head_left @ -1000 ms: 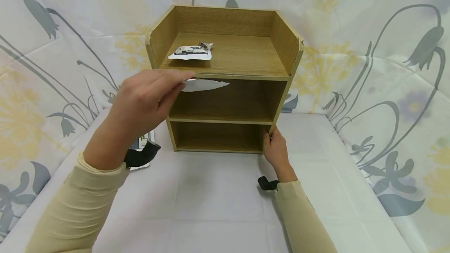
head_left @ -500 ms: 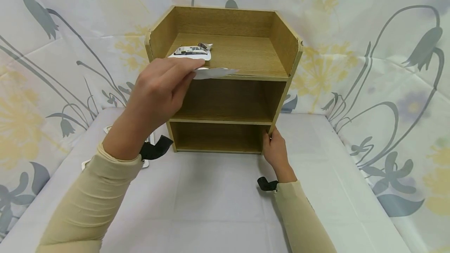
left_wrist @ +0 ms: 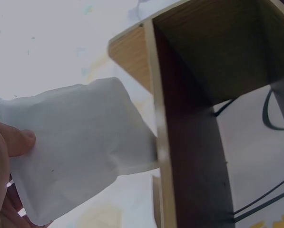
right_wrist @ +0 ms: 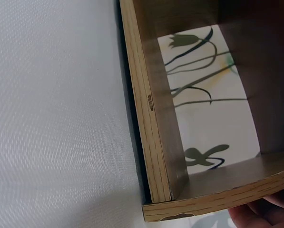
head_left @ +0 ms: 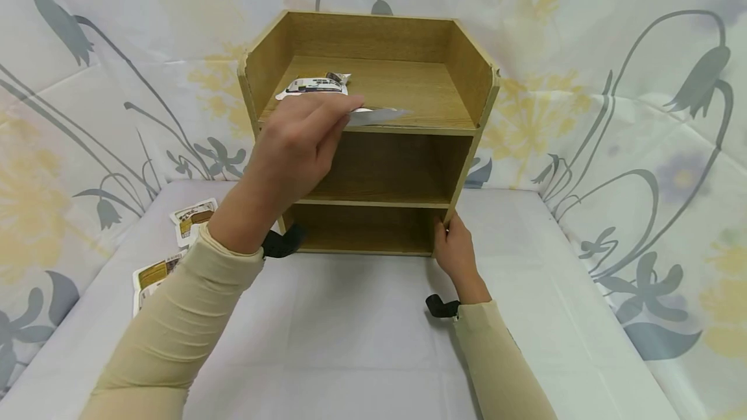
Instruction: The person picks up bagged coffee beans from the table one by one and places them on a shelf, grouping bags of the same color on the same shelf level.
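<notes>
A wooden shelf unit (head_left: 408,93) with an open top tray and two lower compartments stands on the white-covered table (head_left: 362,336). My left hand (head_left: 303,141) pinches a flat white packet (head_left: 376,115) level with the top tray's front edge; the left wrist view shows the white packet (left_wrist: 75,152) against the shelf's edge (left_wrist: 161,142). Another printed packet (head_left: 315,85) lies in the top tray at its left. My right hand (head_left: 455,248) grips the shelf's lower right front corner, where its fingers (right_wrist: 265,211) show by the wooden edge (right_wrist: 151,142).
More printed packets (head_left: 192,219) lie on the table to the left of the shelf, another (head_left: 154,274) nearer me. Flower-printed cloth (head_left: 630,115) walls the table on three sides. Both lower compartments look empty.
My left hand has lifted the white packet from in front of the middle compartment up to the top tray's front edge. The right hand has stayed on the shelf corner.
</notes>
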`<state>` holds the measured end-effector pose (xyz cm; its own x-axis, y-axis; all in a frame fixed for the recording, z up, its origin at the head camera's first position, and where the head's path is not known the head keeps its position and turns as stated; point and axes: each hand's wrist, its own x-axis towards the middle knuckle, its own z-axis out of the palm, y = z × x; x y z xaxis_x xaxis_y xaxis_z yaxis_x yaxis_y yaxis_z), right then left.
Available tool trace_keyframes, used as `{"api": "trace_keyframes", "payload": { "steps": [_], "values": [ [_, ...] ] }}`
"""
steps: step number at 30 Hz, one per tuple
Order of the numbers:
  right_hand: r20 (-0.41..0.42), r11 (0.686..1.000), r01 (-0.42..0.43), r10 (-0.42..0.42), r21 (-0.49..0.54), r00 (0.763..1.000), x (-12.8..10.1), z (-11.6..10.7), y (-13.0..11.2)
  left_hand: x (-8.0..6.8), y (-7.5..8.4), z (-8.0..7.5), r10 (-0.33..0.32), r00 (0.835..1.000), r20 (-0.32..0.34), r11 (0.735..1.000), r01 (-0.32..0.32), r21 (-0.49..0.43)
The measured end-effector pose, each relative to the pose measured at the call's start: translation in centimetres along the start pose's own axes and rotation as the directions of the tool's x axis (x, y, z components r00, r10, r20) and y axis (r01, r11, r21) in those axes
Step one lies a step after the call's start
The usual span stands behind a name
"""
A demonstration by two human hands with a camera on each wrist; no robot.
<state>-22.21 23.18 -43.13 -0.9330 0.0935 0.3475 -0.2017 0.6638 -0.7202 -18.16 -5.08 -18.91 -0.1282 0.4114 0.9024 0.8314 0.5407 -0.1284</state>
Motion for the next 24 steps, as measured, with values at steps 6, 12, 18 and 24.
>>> {"api": "trace_keyframes", "payload": {
  "steps": [6,12,18,24],
  "values": [
    [-0.002,1.0,0.001,-0.001,-0.001,1.0,0.0,0.0,0.0,0.0,0.0,1.1,0.016,0.999,0.037,0.999,-0.017,0.033],
    [-0.003,1.0,0.004,-0.004,-0.006,1.0,-0.1,0.0,0.0,0.0,0.2,2.1,0.018,0.996,0.083,1.0,-0.02,0.019],
    [-0.005,1.0,0.004,-0.004,0.003,1.0,-0.1,-0.1,-0.1,0.0,0.5,3.1,-0.01,0.988,0.152,0.999,0.005,0.034],
    [-0.015,1.0,0.011,-0.011,-0.009,1.0,0.0,0.2,0.2,0.1,0.8,4.1,-0.062,0.962,0.266,0.994,0.036,0.1]
  ]
}}
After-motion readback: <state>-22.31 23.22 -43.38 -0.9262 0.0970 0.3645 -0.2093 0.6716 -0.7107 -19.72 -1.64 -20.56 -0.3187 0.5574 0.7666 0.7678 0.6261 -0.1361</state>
